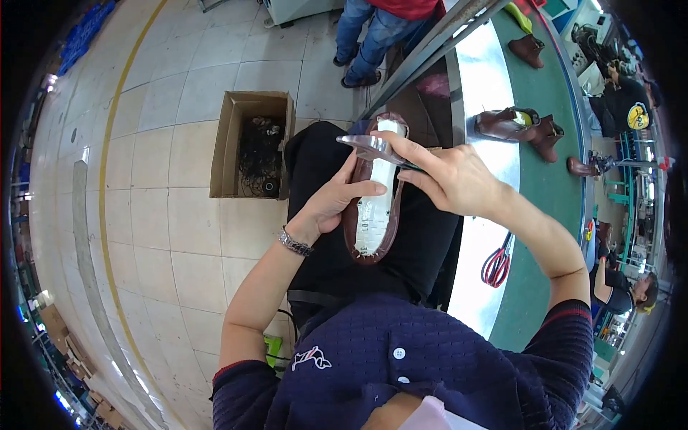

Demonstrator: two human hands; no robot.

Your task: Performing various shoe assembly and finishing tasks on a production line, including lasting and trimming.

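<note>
A brown leather shoe upper [351,228] lies sole up across my lap, with the white insole [373,215] showing. Small metal points stand along the insole's near end. My left hand [337,197] grips the shoe from its left side, the thumb laid across the insole. In my right hand [451,175] is a shiny metal hand tool [369,145] with a broad, curved head. That head lies over the far part of the shoe and points left. My fingers hide most of its handle, so its exact kind cannot be told.
An open cardboard box [215,154] with dark scraps stands on the floor to the left. At right, a metal ledge [469,247] with red-handled scissors [496,269] borders a green conveyor [534,236] carrying several brown shoes [502,125]. Another person's legs [373,43] are beyond.
</note>
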